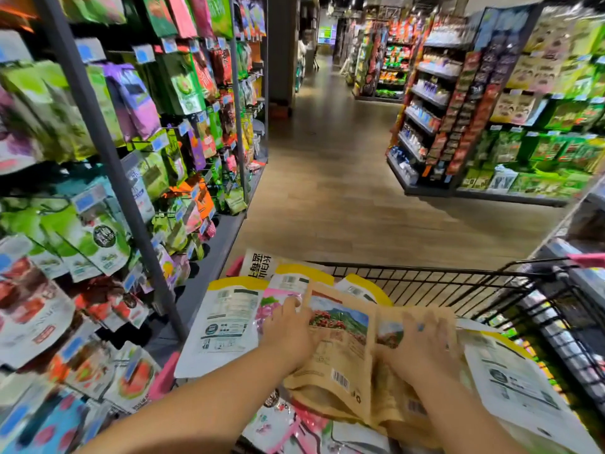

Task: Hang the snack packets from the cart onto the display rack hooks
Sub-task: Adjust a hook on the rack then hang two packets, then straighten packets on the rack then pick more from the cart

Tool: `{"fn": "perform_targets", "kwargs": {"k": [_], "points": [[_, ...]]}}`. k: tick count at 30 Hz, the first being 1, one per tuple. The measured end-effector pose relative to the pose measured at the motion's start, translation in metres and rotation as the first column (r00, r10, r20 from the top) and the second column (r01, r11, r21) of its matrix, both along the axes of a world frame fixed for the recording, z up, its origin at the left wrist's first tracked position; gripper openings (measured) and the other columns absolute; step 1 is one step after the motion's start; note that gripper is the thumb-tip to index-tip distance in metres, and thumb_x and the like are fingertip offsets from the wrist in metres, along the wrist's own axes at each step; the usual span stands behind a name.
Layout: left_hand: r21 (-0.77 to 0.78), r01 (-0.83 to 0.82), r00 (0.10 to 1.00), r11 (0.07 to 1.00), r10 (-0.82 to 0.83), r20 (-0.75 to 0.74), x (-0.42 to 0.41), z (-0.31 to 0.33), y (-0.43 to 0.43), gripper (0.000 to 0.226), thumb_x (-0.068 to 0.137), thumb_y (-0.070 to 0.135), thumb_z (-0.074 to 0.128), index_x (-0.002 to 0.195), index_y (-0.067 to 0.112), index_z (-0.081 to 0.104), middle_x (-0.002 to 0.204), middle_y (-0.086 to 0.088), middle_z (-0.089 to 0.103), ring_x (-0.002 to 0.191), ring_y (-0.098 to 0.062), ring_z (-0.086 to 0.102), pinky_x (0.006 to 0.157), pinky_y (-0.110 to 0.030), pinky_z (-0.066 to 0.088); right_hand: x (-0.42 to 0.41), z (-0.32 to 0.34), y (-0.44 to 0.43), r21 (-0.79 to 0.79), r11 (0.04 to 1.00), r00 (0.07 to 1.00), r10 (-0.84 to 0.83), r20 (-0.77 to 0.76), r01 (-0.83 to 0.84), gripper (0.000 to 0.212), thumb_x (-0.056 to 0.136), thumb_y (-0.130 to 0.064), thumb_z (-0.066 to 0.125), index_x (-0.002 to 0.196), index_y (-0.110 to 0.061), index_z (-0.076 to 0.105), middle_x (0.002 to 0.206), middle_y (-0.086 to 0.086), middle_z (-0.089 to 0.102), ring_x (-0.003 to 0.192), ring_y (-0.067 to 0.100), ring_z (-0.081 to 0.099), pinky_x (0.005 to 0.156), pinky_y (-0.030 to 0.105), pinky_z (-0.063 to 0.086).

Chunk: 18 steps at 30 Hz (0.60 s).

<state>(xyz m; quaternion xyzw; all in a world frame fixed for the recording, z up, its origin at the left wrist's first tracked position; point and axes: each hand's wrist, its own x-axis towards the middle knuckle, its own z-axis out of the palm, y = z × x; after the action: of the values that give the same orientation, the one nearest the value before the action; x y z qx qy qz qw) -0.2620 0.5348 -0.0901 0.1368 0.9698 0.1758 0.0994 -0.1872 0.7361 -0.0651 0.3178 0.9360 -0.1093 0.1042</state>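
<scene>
A black wire cart [442, 283] in front of me holds many snack packets. On top lie tan kraft packets [340, 348] with a red-fruit picture. My left hand [288, 332] grips the left edge of the front tan packet. My right hand [425, 348] is pressed on a second tan packet [389, 381] beside it, fingers spread; it is blurred. White-and-yellow packets [229, 322] lie to the left and another [510, 385] to the right. The display rack [108, 152] with hanging packets stands on my left.
A grey upright post [144, 247] of the rack runs down close to the cart's left corner. The wooden-floor aisle [327, 191] stretches ahead. More stocked shelves [491, 126] stand at the right, and another shelf unit edge [576, 231] sits close to the cart's right side.
</scene>
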Motion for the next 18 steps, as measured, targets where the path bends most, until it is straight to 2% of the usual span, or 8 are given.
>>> {"fn": "perform_targets", "kwargs": {"k": [2, 5, 7, 9, 13, 15, 18], "points": [[-0.032, 0.043, 0.994, 0.999, -0.040, 0.104, -0.003, 0.000, -0.010, 0.057, 0.090, 0.066, 0.043, 0.141, 0.040, 0.039, 0.153, -0.001, 0.020, 0.140, -0.027, 0.023, 0.113, -0.044, 0.024, -0.013, -0.004, -0.012, -0.081, 0.994, 0.997, 0.074, 0.030, -0.071, 0.091, 0.081, -0.072, 0.053, 0.153, -0.034, 0.013, 0.164, 0.005, -0.007, 0.149, 0.030, -0.013, 0.117, 0.060, 0.008], [-0.083, 0.144, 0.975, 0.986, -0.127, 0.183, -0.008, 0.005, -0.027, 0.054, 0.092, 0.059, 0.046, 0.142, 0.043, 0.036, 0.153, -0.001, 0.026, 0.139, -0.027, 0.025, 0.111, -0.046, 0.021, -0.035, -0.011, -0.032, -0.142, 0.964, 0.966, 0.238, 0.097, -0.223, 0.090, 0.080, -0.080, 0.043, 0.153, -0.034, 0.015, 0.163, 0.002, 0.007, 0.150, 0.029, 0.003, 0.118, 0.058, 0.013], [-0.119, 0.199, 0.961, 0.973, -0.169, 0.219, -0.009, 0.010, -0.040, 0.058, 0.091, 0.063, 0.043, 0.144, 0.043, 0.033, 0.152, 0.000, 0.031, 0.140, -0.028, 0.026, 0.109, -0.049, 0.021, -0.047, -0.018, -0.046, -0.191, 0.937, 0.933, 0.322, 0.159, -0.291, 0.089, 0.083, -0.081, 0.035, 0.155, -0.034, 0.010, 0.164, 0.003, 0.007, 0.150, 0.028, 0.006, 0.120, 0.051, 0.013], [-0.146, 0.267, 0.944, 0.952, -0.228, 0.240, -0.007, 0.011, -0.051, 0.062, 0.090, 0.066, 0.042, 0.146, 0.042, 0.030, 0.154, 0.000, 0.028, 0.142, -0.029, 0.023, 0.109, -0.053, 0.021, -0.053, -0.024, -0.058, -0.215, 0.916, 0.901, 0.381, 0.206, -0.338, 0.085, 0.089, -0.076, 0.027, 0.156, -0.031, 0.001, 0.164, 0.008, 0.000, 0.150, 0.029, 0.002, 0.121, 0.046, 0.009], [-0.149, 0.328, 0.912, 0.933, -0.271, 0.308, 0.008, 0.006, -0.064, 0.073, 0.089, 0.065, 0.045, 0.151, 0.041, 0.015, 0.163, -0.001, 0.004, 0.148, -0.030, -0.001, 0.114, -0.061, 0.007, -0.056, -0.033, -0.069, -0.110, 0.912, 0.876, 0.410, 0.254, -0.395, 0.076, 0.093, -0.070, 0.012, 0.156, -0.030, -0.005, 0.163, 0.013, -0.003, 0.150, 0.033, -0.004, 0.120, 0.052, -0.005], [-0.132, 0.326, 0.906, 0.936, -0.269, 0.325, 0.011, 0.006, -0.069, 0.076, 0.088, 0.066, 0.047, 0.151, 0.042, 0.011, 0.163, 0.002, -0.001, 0.149, -0.028, -0.005, 0.114, -0.060, 0.007, -0.056, -0.031, -0.072, -0.105, 0.916, 0.879, 0.401, 0.257, -0.387, 0.077, 0.092, -0.072, 0.012, 0.155, -0.031, -0.005, 0.164, 0.010, -0.004, 0.150, 0.032, -0.004, 0.121, 0.052, -0.002], [-0.110, 0.299, 0.912, 0.948, -0.250, 0.324, 0.011, 0.011, -0.082, 0.073, 0.090, 0.064, 0.047, 0.151, 0.042, 0.013, 0.163, 0.002, 0.004, 0.149, -0.026, 0.000, 0.116, -0.056, 0.010, -0.058, -0.021, -0.081, -0.146, 0.911, 0.899, 0.406, 0.162, -0.385, 0.074, 0.094, -0.069, 0.023, 0.155, -0.034, 0.000, 0.164, 0.005, -0.008, 0.150, 0.029, -0.007, 0.121, 0.049, 0.007]]}}
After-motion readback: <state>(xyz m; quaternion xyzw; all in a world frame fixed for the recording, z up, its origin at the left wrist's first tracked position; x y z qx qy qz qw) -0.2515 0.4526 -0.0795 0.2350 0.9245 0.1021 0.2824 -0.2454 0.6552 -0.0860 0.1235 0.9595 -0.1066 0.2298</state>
